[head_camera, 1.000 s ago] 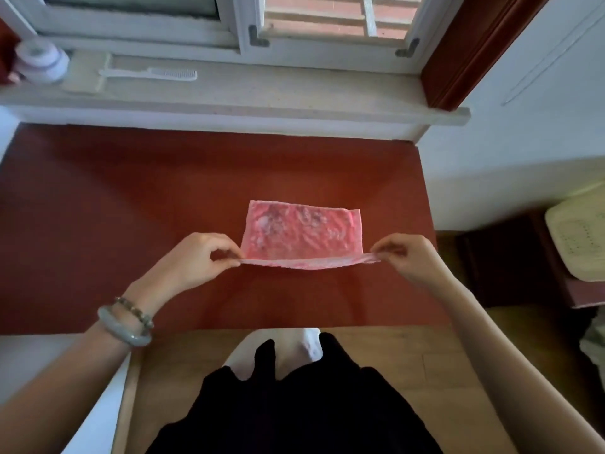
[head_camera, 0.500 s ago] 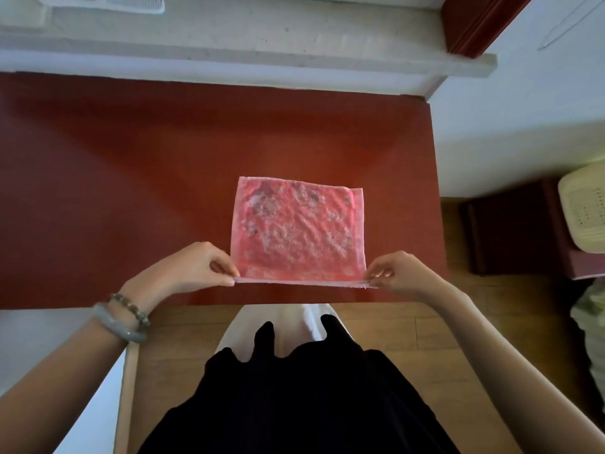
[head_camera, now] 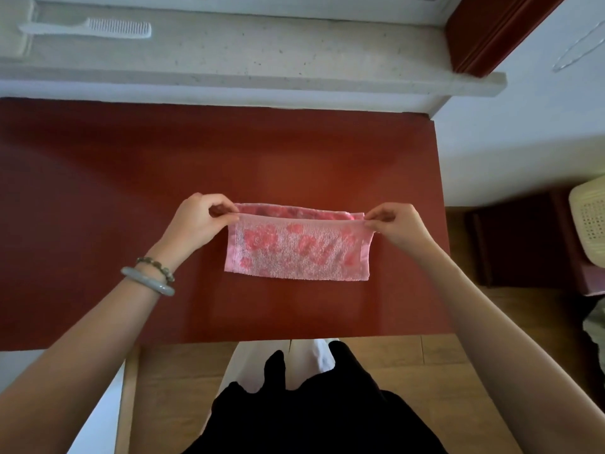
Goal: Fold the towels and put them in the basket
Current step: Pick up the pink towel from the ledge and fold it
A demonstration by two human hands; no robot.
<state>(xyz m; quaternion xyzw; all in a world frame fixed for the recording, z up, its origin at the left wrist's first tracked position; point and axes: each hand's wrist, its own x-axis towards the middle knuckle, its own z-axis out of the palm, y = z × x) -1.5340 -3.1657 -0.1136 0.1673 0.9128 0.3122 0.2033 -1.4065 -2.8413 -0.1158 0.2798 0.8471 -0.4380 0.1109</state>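
From the head view, the towel (head_camera: 298, 253) lies on the red table (head_camera: 131, 178), a little right of centre and well back from the near edge; it is pink with a darker flower pattern, and it is doubled over, with the crease along its near side; the top layer reaches almost to the far edge of the bottom layer, where a thin strip of the bottom layer shows beyond it; the left hand (head_camera: 196, 221) pinches the far left corner of the top layer between thumb and curled fingers, and the right hand (head_camera: 397, 224) pinches the far right corner in the same way; the held edge looks slightly raised and not yet laid flat; the left wrist wears bracelets (head_camera: 149, 280); behind the table runs a pale sill (head_camera: 262, 50) with a white comb (head_camera: 88, 27) on it; at the right border, well apart from the table, part of a cream perforated basket (head_camera: 589, 221) shows, its inside hidden; as I judge it, the first fold is nearly done, with only the two far edges left to match and set down; a second fold across the width would probably follow, to make the piece compact; then comes the carry to the basket, which has not begun; no other towels show here, so how many are folded or waiting cannot be told.
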